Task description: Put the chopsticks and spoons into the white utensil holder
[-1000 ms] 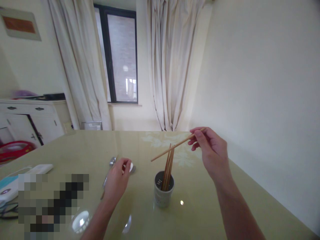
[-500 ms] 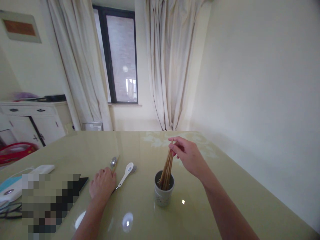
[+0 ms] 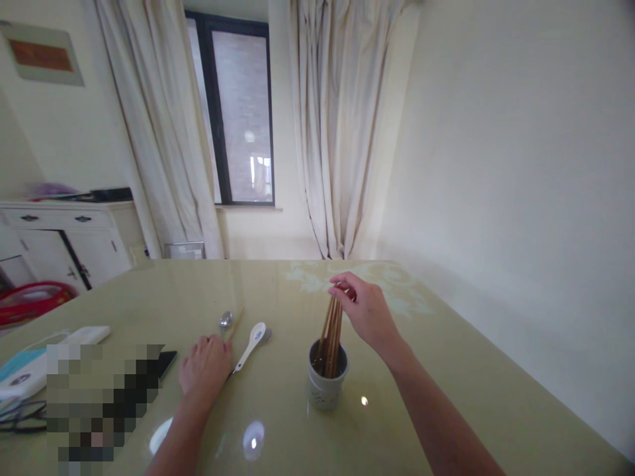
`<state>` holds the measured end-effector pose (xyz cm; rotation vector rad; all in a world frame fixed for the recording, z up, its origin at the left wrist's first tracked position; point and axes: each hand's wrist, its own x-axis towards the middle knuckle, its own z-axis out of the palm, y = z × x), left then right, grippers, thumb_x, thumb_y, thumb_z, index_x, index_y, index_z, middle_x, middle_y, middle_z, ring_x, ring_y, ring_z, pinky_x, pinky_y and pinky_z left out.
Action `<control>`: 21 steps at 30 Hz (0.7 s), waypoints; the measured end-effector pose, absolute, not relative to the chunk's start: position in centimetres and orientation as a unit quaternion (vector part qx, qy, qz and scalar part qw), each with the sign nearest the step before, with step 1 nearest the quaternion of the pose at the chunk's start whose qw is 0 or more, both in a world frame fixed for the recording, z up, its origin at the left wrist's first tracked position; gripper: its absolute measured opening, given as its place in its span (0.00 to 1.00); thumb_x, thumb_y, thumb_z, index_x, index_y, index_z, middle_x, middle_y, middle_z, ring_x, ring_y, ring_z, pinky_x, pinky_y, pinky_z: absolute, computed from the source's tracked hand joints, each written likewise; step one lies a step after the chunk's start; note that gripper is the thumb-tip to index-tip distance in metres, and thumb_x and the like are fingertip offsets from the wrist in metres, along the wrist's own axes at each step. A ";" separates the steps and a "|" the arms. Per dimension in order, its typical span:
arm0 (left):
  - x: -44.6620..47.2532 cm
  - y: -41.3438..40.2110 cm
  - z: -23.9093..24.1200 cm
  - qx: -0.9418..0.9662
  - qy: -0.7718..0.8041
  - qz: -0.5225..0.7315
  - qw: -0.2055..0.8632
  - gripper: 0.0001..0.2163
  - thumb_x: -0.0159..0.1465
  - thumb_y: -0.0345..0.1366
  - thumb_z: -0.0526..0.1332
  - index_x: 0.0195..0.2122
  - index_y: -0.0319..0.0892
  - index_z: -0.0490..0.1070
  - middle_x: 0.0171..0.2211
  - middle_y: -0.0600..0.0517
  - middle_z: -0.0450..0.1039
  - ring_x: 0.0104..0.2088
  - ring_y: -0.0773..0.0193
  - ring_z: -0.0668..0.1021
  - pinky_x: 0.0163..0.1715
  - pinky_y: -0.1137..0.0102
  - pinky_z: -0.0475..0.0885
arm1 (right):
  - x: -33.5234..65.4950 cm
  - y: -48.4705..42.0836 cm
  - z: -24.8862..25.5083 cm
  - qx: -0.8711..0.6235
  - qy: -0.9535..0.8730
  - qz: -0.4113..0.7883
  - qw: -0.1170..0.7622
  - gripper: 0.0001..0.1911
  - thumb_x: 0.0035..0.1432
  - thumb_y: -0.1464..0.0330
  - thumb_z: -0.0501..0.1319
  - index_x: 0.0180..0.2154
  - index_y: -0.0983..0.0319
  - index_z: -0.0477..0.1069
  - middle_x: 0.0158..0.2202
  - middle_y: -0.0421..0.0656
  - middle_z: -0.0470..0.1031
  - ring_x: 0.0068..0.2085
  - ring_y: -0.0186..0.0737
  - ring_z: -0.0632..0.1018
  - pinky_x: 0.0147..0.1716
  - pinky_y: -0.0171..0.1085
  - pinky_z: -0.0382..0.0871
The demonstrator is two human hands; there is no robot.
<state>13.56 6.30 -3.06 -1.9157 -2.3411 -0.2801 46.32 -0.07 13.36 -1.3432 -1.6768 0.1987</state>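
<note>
In the head view, find the chopsticks [image 3: 332, 334] standing in the patterned cup [image 3: 327, 391], on the bench [image 3: 407, 430], a little right of centre. Note their long axis: steep, nearly upright, leaning slightly rightward toward the top, with lower ends down inside the cup and upper ends right at the right hand [image 3: 368, 314]. Read this hand as pinching those upper ends between thumb and fingers (impossible to count the sticks in the grip). From there, look for the cup below and slightly to the left, with the right forearm [image 3: 431, 410] slanting in from the lower right. Count the right hand as the nearer one by far; place the left hand [image 3: 207, 363] well apart, left of the cup, resting palm down on the bench with fingers close together and a little bent. Cannot tell about any grip beneath that palm. Just beyond its fingers, notice a thin wooden stick [image 3: 238, 322], slanting away to the right, near a metal spoon [image 3: 225, 320]. Between left hand and cup, see a white spoon [image 3: 256, 334], lying with wide end away. Farther back, make out pale curtains [image 3: 342, 132] and a dark-framed window [image 3: 243, 112].
</note>
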 end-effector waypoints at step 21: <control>23.3 0.8 0.9 -0.687 -0.484 -0.515 -0.168 0.13 0.74 0.49 0.51 0.41 0.48 0.67 0.30 0.52 0.76 0.29 0.57 0.78 0.32 0.65 0.74 | 45.2 -1.3 13.9 -0.462 -0.713 0.167 0.499 0.11 0.70 0.61 0.65 0.47 0.59 0.82 0.37 0.43 0.84 0.33 0.39 0.80 0.34 0.36 0.74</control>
